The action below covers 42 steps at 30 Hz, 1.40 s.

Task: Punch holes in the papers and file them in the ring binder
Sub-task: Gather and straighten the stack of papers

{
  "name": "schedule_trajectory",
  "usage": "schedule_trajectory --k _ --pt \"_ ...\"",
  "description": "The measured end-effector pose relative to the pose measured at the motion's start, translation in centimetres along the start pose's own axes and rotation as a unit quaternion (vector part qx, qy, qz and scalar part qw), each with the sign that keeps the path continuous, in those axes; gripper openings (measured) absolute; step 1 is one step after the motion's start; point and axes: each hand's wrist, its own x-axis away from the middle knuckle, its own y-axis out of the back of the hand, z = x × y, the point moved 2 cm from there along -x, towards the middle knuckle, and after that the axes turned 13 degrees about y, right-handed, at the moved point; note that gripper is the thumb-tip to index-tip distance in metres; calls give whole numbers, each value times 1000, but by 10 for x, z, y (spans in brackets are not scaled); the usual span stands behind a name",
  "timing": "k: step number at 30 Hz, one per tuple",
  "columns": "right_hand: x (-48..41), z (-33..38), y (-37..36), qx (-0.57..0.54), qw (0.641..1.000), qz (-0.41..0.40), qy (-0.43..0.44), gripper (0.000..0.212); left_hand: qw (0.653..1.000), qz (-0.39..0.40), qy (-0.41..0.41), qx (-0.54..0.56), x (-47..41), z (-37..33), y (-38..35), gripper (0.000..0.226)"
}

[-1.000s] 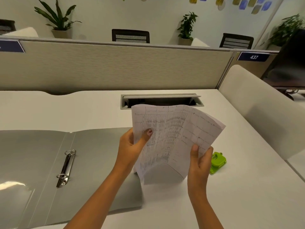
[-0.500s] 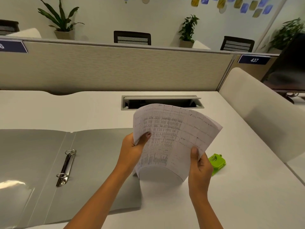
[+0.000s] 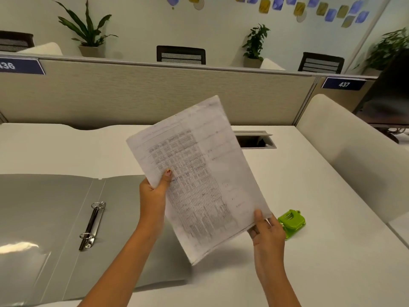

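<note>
The papers [image 3: 203, 180], a thin sheaf of sheets printed with dense tables, hang in the air above the desk [image 3: 309, 262], tilted so one corner points up and away and the opposite corner dips free below and between the two grips. I would judge them light and limp: they are likely to sag wherever nothing supports them, the sheets could slide over one another, and a hard squeeze would probably crease them. Holding two well-separated spots on the edges, as here, seems the sound way, leaving one long side free for the punch. The left hand [image 3: 153, 196] grasps the sheaf partway along its left edge, thumb [image 3: 167, 176] flat on the printed face and the other fingers hidden behind, the forearm rising steeply from below. The right hand [image 3: 266, 231] pinches the near right corner, thumb [image 3: 259, 218] on top and fingers curled beneath, wrist roughly straight. Just beyond that right grip, on the desk, sits a small green hole punch [image 3: 292, 221], apart from the paper. Below and to the left of the left grip a grey ring binder [image 3: 55, 207] lies open and flat, and both rings of its two-ring mechanism [image 3: 91, 226] look closed. Past the far corner of the sheaf a cable hatch [image 3: 254, 139] is set in the desk before a beige partition [image 3: 155, 96].
</note>
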Motion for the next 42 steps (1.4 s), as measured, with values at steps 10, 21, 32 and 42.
schedule_trajectory --k 10,21,32,42 --pt "34 -12 -35 -4 990 125 -70 37 979 -22 117 166 13 26 1 24" --pt "-24 5 21 213 967 139 -22 33 944 219 183 -166 -39 -24 79 89" --pt "-29 -13 25 231 965 92 -83 17 959 86 153 -223 -32 17 74 31" --pt "3 -35 -4 -72 981 49 -172 33 985 6 138 -102 14 63 43 32"
